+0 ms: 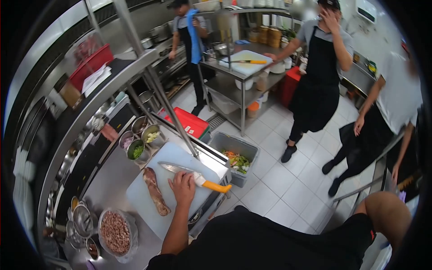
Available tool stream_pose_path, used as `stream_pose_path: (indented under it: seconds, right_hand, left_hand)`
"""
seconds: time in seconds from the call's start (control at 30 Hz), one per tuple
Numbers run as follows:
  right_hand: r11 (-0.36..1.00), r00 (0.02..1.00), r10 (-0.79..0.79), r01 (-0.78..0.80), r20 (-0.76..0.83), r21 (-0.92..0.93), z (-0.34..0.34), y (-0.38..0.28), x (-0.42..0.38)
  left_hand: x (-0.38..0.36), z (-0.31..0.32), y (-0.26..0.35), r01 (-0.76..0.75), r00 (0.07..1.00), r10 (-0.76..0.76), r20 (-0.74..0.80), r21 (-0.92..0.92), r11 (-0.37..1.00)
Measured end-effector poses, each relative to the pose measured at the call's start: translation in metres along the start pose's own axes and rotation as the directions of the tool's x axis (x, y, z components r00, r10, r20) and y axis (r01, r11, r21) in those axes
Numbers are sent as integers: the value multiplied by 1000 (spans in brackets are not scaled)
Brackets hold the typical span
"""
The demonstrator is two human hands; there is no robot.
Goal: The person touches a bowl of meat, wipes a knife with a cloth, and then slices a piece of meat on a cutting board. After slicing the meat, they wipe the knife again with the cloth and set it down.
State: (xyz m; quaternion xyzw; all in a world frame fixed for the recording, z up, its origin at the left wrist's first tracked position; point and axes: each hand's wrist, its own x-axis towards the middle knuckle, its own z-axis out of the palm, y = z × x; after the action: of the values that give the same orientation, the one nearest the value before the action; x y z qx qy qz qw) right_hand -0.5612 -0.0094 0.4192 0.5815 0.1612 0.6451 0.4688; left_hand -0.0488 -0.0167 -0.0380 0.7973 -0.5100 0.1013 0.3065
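Observation:
My left hand [182, 188] lies on the white cutting board [144, 198], fingers stretched out and resting against or right beside a large knife [177, 168]. The knife has a wide blade and a yellow handle [216, 186] that sticks out past the board's right edge. Left of the hand is a long brownish piece of meat [156, 191], uncut as far as I can see. My right arm [387, 216] reaches out to the right, and its hand is out of sight.
A bag-lined bowl of chopped meat [116, 231] stands left of the board. Metal cups of chopped vegetables [136, 150] sit behind it. A grey bin [240, 173] holds vegetable scraps. Several people stand nearby, one [321, 67] by another cutting board [245, 67].

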Motion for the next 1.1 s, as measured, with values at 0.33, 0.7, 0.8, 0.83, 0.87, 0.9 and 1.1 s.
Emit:
stream_pose_path:
  seconds: [0.33,0.7,0.8,0.83,0.87,0.9,1.1]
  right_hand:
    - [267,264,750,-960,606,87,98,-126,-206]
    - [207,19,60,-978,998,6,227,-375,-275]
    - [292,-37,-36,-956,999,-24,235,-396,-284]
    - [308,-81,-88,-950,993,-51,238,-400,-286]
    - [324,-123,-137,-943,983,-73,241,-403,-288]
    - [310,-149,-110,-944,983,-108,244,-404,-292]
    - [76,-157,-41,-985,987,-153,256,-379,-308]
  left_hand:
    - [1,8,-8,14,999,-16,-34,-77,997]
    - [-53,-74,14,113,978,-141,-152,-182,977]
    - [-77,-81,23,180,970,-209,-124,-211,961]
    - [-82,-84,26,197,967,-227,-115,-227,954]
    - [-86,-88,27,213,964,-244,-109,-242,947]
    - [-86,-91,28,217,963,-249,-101,-255,942]
    - [-55,-99,34,140,979,-172,-105,-265,954]
